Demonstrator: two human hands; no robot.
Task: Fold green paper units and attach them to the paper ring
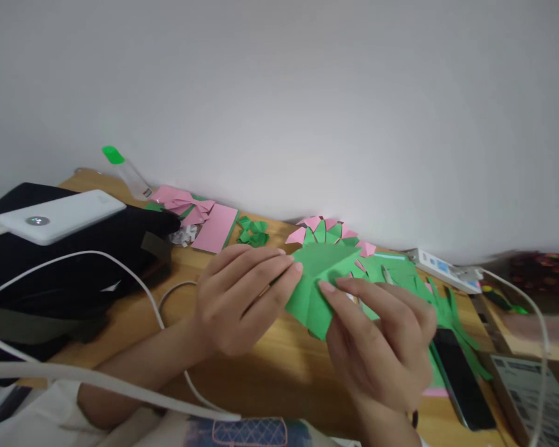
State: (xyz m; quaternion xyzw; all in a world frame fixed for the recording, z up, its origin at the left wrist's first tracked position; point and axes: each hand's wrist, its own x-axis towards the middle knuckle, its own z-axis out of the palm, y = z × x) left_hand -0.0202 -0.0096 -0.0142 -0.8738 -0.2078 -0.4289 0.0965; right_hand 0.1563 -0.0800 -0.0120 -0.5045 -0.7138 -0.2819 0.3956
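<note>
Between my hands, above the wooden table, is a piece of green folded paper with creases across it. My left hand pinches its left edge between thumb and fingers. On the other side my right hand grips the lower right part, thumb and index finger on a fold. Behind the paper lies a pink and green folded paper ring, partly covered by it. Green paper sheets and strips spread to the right, partly hidden by my right hand.
A black bag at left carries a white power bank with a cable. Pink paper sheets, green folded pieces and a green-capped bottle lie along the wall. A phone and power strip are at right.
</note>
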